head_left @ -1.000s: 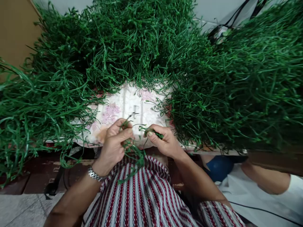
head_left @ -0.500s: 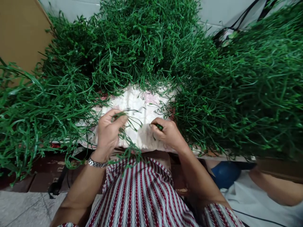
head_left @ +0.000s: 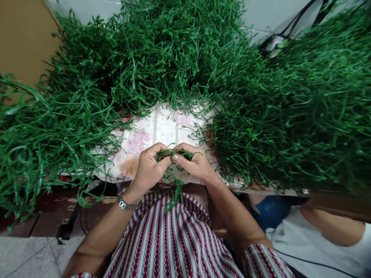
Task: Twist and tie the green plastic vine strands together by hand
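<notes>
Thin green strands with small knobs at their tips, plastic-looking stems [head_left: 173,177], are bunched between my two hands above the front edge of the cloth. My left hand [head_left: 152,166], with a metal watch on its wrist, is closed around part of the bunch. Its fingertips meet those of my right hand [head_left: 193,162], which pinches the same stems from the other side. Some stem ends arch over the fingers, and others hang down over the striped clothing [head_left: 171,239]. What lies inside the closed fingers is hidden.
Large heaps of the same green stems lie at the left [head_left: 66,127], at the back [head_left: 179,46] and at the right [head_left: 295,116]. A floral cloth [head_left: 162,127] covers the table. At lower right another person's arm [head_left: 333,227] shows. Dark straps [head_left: 301,17] hang behind the right heap.
My hands have come together from apart. The right hand has moved left and the left hand right, so both now grip the bunch of stems.
</notes>
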A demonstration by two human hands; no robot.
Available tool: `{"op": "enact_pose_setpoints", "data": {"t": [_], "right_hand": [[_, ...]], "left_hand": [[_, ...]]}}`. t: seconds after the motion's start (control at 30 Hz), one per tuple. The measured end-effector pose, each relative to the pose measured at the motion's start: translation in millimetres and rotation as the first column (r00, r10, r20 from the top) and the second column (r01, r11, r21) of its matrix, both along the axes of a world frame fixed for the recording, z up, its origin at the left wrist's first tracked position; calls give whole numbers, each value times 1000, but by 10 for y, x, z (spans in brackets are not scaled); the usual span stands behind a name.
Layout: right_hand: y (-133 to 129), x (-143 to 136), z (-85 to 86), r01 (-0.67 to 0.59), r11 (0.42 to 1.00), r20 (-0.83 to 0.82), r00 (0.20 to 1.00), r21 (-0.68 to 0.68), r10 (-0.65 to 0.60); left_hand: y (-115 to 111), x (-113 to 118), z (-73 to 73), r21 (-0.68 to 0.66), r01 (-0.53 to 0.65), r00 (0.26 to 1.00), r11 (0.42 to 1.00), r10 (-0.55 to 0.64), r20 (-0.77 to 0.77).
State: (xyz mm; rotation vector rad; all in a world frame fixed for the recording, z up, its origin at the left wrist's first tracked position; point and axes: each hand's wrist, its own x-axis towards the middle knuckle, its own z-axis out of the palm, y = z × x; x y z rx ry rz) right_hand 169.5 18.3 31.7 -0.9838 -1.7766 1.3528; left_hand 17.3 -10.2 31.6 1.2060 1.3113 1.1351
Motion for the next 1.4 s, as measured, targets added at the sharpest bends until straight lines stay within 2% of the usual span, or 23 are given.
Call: {"op": "enact_pose_setpoints", "data": {"t": [0.07,0.13,0.2,0.3,0.4,0.53,0.6,0.67,0.8,0.87,0.93,0.97,1.07,1.13,1.2,1.27,1.33,1.4], "right_hand": [[-5,23,-14,-10,998,-21,1000,-55,9],[-13,44,-31,-26,993,-65,998,-113,19],[-26,59,-39,-48,987,-103,994,-153,32],[-51,68,-24,-92,984,-103,992,-153,77],[-78,63,0,-128,988,-30,992,-83,126],[-110,59,2,-143,979,139,983,145,123],[-127,65,7,-212,943,214,964,255,159],[-151,79,28,-333,890,276,928,311,251],[-220,142,125,-549,794,344,822,261,454],[-245,198,184,-613,759,309,781,219,542],[-241,263,231,-615,765,247,784,190,569],[-228,289,246,-565,804,218,821,186,527],[-184,288,234,-253,951,146,962,178,229],[-193,203,184,-100,986,104,991,130,87],[-241,77,117,-29,998,47,999,60,26],[-306,-43,57,58,998,-18,998,19,-58],[-360,-122,18,121,992,-85,989,-21,-122],[-387,-150,-1,121,988,-147,980,-92,-133]], "left_hand": [[-3,-22,41,4,64,995,998,-64,-72],[-4,-43,62,-7,141,988,990,-141,-66],[-6,-59,51,-30,194,981,981,-193,25],[-22,-68,1,-80,233,946,969,-207,248],[-53,-65,-30,-129,246,909,961,-183,374],[-95,-90,-7,-144,263,926,954,-208,315],[-109,-124,23,-139,327,926,935,-288,246],[-119,-163,64,-162,429,898,889,-400,185],[-133,-265,160,-253,603,796,756,-593,122],[-130,-334,201,-246,636,770,731,-621,146],[-124,-394,224,-217,606,796,765,-586,152],[-121,-409,225,-197,569,823,799,-551,139],[-132,-348,177,-113,376,926,920,-368,87],[-156,-233,114,-34,215,972,976,-210,106],[-181,-106,52,33,53,986,998,-58,154],[-196,-9,14,47,-52,975,998,41,216],[-201,47,6,-9,-104,952,994,102,290],[-202,71,20,-103,-118,921,988,148,361]]}}
